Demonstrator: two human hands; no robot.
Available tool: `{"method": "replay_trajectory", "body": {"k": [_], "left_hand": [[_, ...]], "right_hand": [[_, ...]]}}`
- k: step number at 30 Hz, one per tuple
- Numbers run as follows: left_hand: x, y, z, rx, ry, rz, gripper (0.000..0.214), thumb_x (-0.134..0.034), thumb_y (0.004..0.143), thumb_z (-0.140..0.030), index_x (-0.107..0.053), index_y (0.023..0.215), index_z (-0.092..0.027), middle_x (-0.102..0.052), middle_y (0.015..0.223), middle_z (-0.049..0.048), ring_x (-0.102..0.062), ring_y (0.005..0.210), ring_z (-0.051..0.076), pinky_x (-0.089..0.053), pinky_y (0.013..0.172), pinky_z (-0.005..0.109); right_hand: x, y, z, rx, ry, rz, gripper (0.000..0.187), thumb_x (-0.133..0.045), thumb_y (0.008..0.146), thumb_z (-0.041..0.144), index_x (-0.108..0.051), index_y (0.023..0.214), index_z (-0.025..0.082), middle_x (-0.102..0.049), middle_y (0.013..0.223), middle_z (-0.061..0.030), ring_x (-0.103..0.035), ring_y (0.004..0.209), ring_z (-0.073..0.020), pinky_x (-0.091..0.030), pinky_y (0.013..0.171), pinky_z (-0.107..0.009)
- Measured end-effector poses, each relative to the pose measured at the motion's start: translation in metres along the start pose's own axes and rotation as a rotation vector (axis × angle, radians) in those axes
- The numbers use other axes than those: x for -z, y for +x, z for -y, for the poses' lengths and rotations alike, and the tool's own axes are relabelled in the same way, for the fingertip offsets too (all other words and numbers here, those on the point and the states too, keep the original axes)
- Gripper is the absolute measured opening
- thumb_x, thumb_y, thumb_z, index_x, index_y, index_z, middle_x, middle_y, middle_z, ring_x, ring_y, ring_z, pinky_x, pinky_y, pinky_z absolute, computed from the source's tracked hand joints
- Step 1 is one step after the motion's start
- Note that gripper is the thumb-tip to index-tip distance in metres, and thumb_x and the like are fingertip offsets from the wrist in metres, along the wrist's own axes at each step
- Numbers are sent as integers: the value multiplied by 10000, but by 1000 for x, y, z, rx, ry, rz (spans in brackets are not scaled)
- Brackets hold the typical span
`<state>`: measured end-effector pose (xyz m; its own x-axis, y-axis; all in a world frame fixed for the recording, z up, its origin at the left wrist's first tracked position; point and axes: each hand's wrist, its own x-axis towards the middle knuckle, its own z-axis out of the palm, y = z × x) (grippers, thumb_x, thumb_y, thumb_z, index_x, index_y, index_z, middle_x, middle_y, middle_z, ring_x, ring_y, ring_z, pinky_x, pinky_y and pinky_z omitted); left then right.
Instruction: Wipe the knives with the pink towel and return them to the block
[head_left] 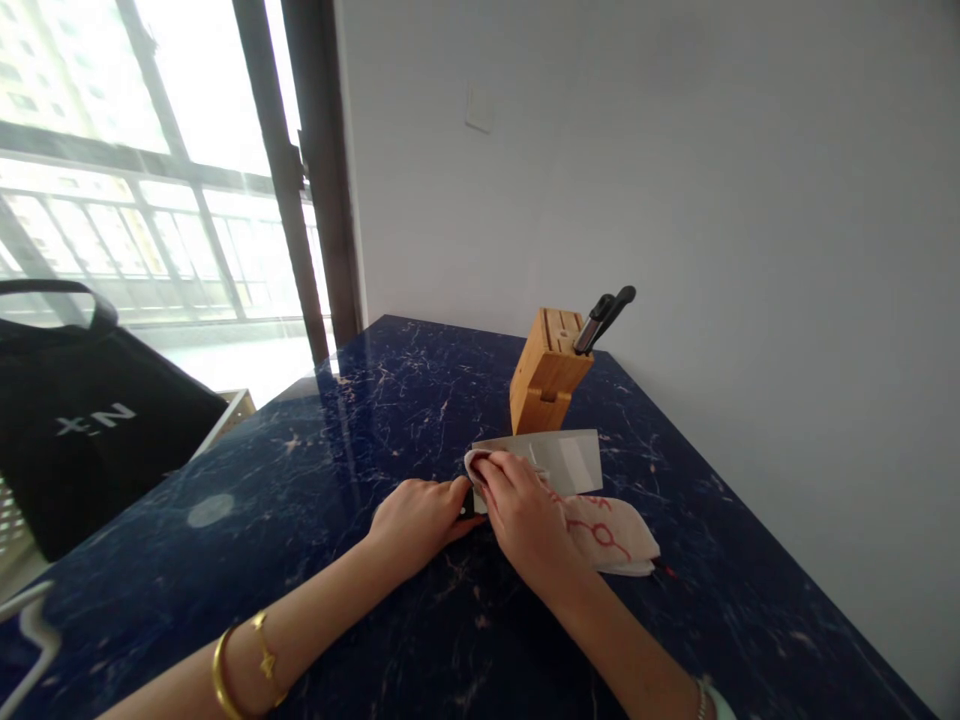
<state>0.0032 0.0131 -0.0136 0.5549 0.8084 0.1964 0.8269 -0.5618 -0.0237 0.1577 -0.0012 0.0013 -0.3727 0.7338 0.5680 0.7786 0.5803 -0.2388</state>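
A cleaver [581, 462] with a broad pale blade is held low over the blue marbled table [352, 430], its blade pointing right. My left hand [421, 520] is closed around its black handle, most of which the fingers hide. A white cloth with red markings [611, 530] is pinched in my right hand [521, 510] and pressed to the blade near the handle. The cloth's loose end hangs to the right, below the blade. Just behind the blade stands a wooden knife block [551, 370], tilted, with two dark-handled tools [606, 318] in its top slots.
A grey wall [675, 200] runs along the table's back and right sides. To the left, a black bag [90, 420] with white lettering rests on a chair-like seat [232, 410] near the windows. A white curved piece [37, 630] shows at the lower left.
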Motion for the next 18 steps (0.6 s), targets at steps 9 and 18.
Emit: {"method": "replay_trajectory", "body": {"k": [9, 18], "left_hand": [[0, 2, -1, 23, -8, 7, 424, -287, 842, -523, -514, 849, -165, -652, 693, 76, -634, 619, 245, -442, 531, 308], [2, 1, -1, -16, 12, 15, 385, -314, 850, -487, -511, 887, -159, -650, 716, 76, -632, 634, 234, -443, 542, 299]], "right_hand": [[3, 7, -7, -55, 25, -100, 284, -391, 852, 182, -515, 1106, 212, -553, 1027, -76, -507, 981, -192, -433, 847, -355], [1, 6, 0, -60, 51, -37, 233, -387, 866, 214, -537, 1044, 222, -565, 975, -59, -518, 951, -186, -434, 835, -351]]}}
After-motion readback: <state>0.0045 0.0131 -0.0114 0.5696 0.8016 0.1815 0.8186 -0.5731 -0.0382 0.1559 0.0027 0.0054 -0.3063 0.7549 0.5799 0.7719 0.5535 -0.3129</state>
